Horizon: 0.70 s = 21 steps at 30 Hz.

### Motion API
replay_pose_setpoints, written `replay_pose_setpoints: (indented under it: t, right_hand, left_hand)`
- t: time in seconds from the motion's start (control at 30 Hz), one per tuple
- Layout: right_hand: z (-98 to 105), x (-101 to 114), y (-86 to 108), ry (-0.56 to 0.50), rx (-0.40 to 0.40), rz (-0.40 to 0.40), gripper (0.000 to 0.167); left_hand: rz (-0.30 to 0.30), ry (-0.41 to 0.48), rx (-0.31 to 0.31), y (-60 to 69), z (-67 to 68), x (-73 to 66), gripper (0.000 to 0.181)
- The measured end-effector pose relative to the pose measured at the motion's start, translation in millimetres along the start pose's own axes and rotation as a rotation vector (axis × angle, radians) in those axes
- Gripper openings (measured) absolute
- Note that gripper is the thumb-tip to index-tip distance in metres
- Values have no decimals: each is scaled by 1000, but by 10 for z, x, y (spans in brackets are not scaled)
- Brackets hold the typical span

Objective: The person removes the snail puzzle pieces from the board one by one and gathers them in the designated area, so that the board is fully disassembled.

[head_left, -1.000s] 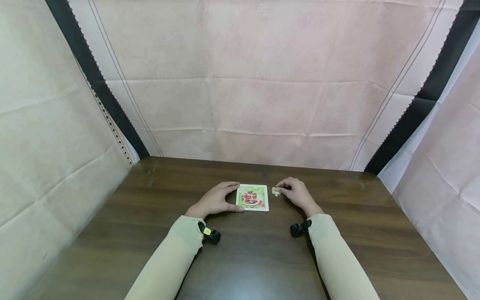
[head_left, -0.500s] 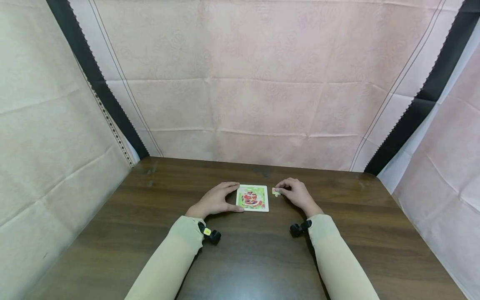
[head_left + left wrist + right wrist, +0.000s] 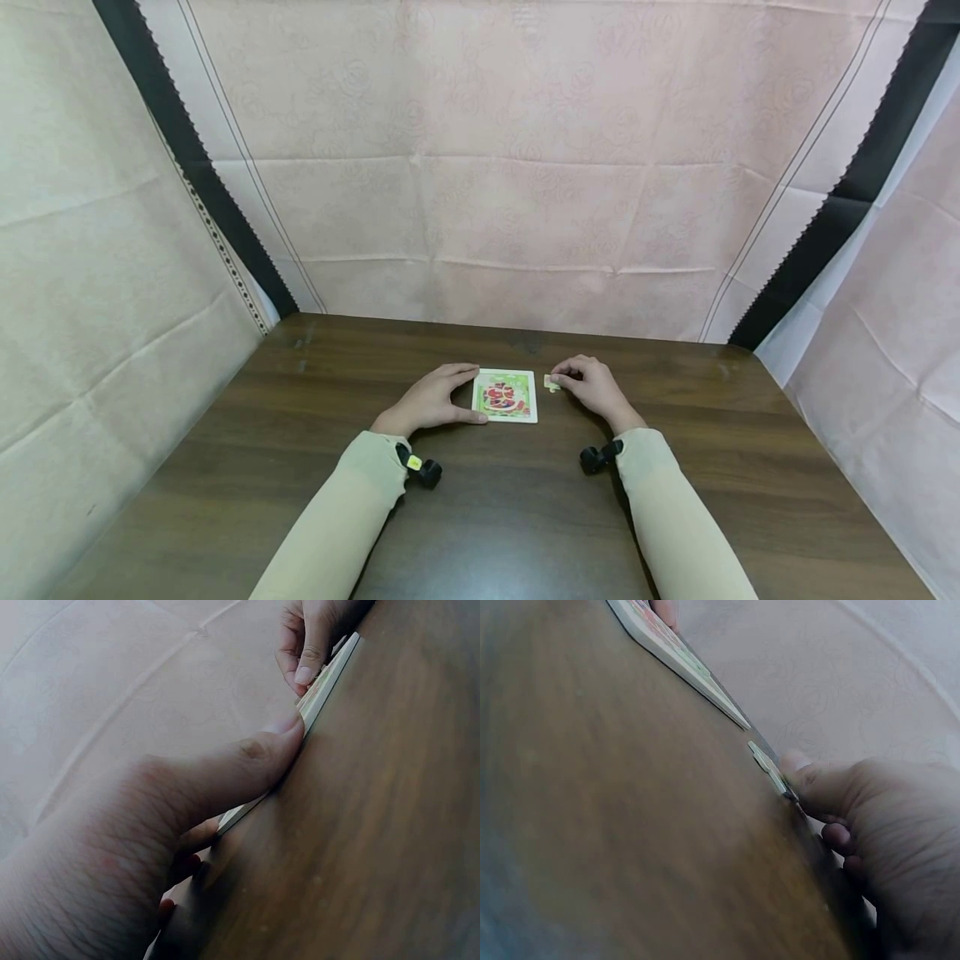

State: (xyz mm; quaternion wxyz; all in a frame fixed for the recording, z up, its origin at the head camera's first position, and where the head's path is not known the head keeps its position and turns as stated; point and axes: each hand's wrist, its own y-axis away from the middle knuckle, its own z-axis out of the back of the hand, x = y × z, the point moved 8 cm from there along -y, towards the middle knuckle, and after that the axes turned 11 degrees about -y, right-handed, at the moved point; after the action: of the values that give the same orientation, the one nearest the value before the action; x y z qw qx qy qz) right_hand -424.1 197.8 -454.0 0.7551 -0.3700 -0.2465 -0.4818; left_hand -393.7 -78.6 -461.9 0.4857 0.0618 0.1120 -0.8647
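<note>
A small jigsaw puzzle [image 3: 505, 395] in a white-edged tray lies flat on the brown table, with a red fruit picture on green. My left hand [image 3: 435, 397] holds the tray by its left side, thumb at the near edge and fingers at the far one. In the left wrist view the thumb [image 3: 262, 754] presses the tray's edge. Just right of the tray, my right hand [image 3: 592, 387] pinches a small pale green puzzle piece [image 3: 551, 383] at the table surface. In the right wrist view a narrow gap separates the piece [image 3: 769, 769] from the tray; the fingertips are partly hidden.
The wooden table [image 3: 480, 500] stretches around both hands. Pale cloth walls [image 3: 525, 167] with black strips enclose its back and sides. Each wrist wears a small black camera, one on the left [image 3: 429, 474] and one on the right [image 3: 592, 461].
</note>
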Motion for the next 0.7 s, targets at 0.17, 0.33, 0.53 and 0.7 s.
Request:
replay_pose_setpoints:
  t: [0.17, 0.33, 0.53, 0.7]
  right_hand:
    - [-7, 169, -25, -24, -77, 85, 15]
    - [-279, 493, -68, -41, -45, 206, 13]
    - [-712, 738, -138, 24, 58, 245, 12]
    - [-827, 810, -194, 113, 29, 251, 11]
  left_hand:
    - [6, -8, -7, 10, 18, -9, 108]
    - [-3, 1, -14, 11, 28, -24, 108]
    - [-12, -5, -17, 24, -1, -18, 109]
    - [-32, 0, -31, 17, -28, -48, 108]
